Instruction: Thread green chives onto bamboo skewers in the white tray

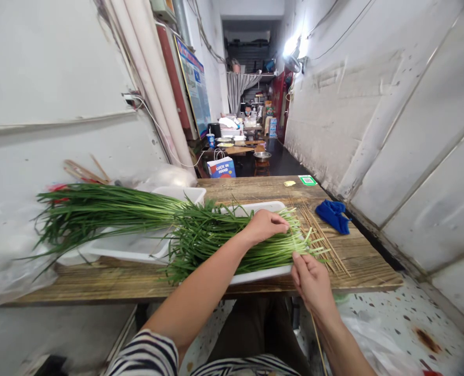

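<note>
Green garlic chives (216, 240) lie in a white plastic tray (266, 273), their pale cut ends toward the right. Over those ends, my left hand (266, 225) is closed in a pinch; whatever is between its fingertips is too small to make out. My right hand (313, 282) is closed on a thin bamboo skewer (317, 339), which sticks out below the hand toward me. Its fingertips are at the tray's right edge, by the pale stalk ends. Several loose bamboo skewers (328, 245) lie on the wooden table beside the tray.
A second bunch of chives (114, 206) lies across another white tray (128, 245) on the left, near clear plastic bags (12, 261). A blue cloth (333, 215) and a green QR card (307, 180) are at right. Beyond stand a paper bag (221, 167) and a distant person (248, 110).
</note>
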Demonstrator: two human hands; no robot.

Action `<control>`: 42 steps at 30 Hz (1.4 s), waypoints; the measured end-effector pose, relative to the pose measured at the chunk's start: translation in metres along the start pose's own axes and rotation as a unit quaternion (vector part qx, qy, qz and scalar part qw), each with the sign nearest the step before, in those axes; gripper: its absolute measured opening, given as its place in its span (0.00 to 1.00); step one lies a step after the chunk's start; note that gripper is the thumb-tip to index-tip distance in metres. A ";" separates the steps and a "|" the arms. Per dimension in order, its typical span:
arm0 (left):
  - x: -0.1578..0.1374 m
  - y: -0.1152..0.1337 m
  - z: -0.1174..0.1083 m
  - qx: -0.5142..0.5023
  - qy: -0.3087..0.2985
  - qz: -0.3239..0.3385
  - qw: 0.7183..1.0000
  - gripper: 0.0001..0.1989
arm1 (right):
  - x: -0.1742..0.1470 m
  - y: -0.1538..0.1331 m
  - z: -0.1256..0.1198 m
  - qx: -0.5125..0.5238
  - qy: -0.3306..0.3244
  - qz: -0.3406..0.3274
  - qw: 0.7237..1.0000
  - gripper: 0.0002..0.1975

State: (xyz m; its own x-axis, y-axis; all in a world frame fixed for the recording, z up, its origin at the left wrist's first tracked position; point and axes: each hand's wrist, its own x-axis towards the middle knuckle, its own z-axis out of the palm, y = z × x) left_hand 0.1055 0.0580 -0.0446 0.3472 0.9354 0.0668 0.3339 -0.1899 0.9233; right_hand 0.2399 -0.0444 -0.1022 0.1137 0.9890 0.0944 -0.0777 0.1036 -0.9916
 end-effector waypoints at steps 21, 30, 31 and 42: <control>-0.001 0.002 0.000 0.015 0.012 -0.006 1.000 0.12 | 0.001 0.003 -0.001 -0.016 -0.004 -0.010 1.000 0.25; -0.001 -0.003 0.000 0.029 0.000 0.010 1.000 0.14 | 0.001 0.006 0.000 0.010 0.004 -0.006 1.000 0.25; -0.002 -0.002 -0.001 0.040 -0.012 0.012 0.999 0.14 | 0.000 0.006 0.000 0.010 0.005 -0.006 1.000 0.25; 0.000 0.005 -0.020 0.282 0.032 0.135 0.949 0.12 | -0.004 0.011 -0.001 -0.028 0.011 -0.038 0.999 0.24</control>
State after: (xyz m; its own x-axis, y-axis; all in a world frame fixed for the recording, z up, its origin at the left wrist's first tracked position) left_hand 0.0896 0.0627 -0.0325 0.4393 0.8425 0.3119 0.6626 -0.5383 0.5208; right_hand 0.2400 -0.0469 -0.1131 0.1390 0.9761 0.1673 -0.0135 0.1708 -0.9852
